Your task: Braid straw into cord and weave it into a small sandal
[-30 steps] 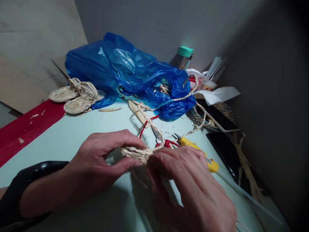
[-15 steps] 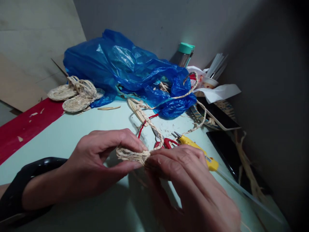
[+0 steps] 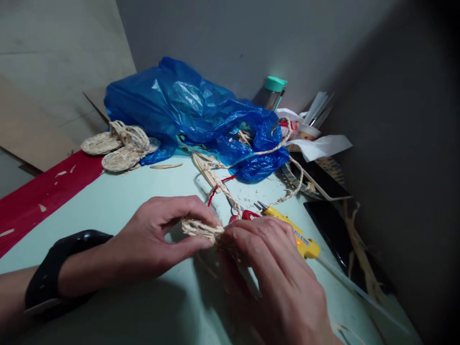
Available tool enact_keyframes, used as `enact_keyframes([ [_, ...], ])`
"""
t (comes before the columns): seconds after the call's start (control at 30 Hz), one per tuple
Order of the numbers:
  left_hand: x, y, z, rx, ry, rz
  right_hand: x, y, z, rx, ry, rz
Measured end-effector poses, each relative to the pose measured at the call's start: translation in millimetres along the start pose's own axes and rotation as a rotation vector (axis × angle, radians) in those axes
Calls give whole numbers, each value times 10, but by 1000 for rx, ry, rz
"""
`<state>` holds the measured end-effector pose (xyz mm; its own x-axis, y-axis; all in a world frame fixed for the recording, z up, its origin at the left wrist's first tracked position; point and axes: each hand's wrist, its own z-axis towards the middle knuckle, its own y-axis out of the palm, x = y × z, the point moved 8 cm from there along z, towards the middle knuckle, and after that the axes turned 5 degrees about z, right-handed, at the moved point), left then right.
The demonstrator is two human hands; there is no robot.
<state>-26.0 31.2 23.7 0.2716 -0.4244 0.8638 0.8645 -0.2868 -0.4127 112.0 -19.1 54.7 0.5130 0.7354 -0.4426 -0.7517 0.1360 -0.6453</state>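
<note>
A small woven piece of pale braided fibre (image 3: 203, 230) is held between both hands, over the table. My left hand (image 3: 161, 235) pinches its left part between thumb and fingers. My right hand (image 3: 273, 268) grips its right end, and those fingers hide much of that side. A braided cord (image 3: 226, 190) runs away from near the fingertips toward the back. Just beyond the hands lie red-handled scissors (image 3: 249, 215), partly covered by the right hand, and a yellow glue gun (image 3: 293, 230) with a small orange light showing.
Behind sits a large blue plastic bag (image 3: 161, 105). Small woven slippers (image 3: 120, 155) lie at its left, near a red strip (image 3: 46, 196). A green-lidded bottle (image 3: 275, 86), a cup (image 3: 309, 132) with clear sticks and a dark tablet (image 3: 330, 225) stand or lie at right.
The camera view has shifted slightly, so the background sits lower. Both hands keep their hold on the woven piece, with only slight movement of the fingers.
</note>
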Motion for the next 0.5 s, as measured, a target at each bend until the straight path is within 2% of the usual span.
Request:
enact_keyframes([
  [0.17,-91,19,-8,-6,-130,-146,19,-40,46,50,16,-47],
  [0.33,-92,82,16,-79,-228,-377,85,-14,47,-19,6,-53],
  [0.4,-128,27,74,-24,-288,-432,119,11,38,-63,-11,-58],
  [0.5,-171,-193,194,87,-353,-329,157,43,31,-109,-4,-41],
])
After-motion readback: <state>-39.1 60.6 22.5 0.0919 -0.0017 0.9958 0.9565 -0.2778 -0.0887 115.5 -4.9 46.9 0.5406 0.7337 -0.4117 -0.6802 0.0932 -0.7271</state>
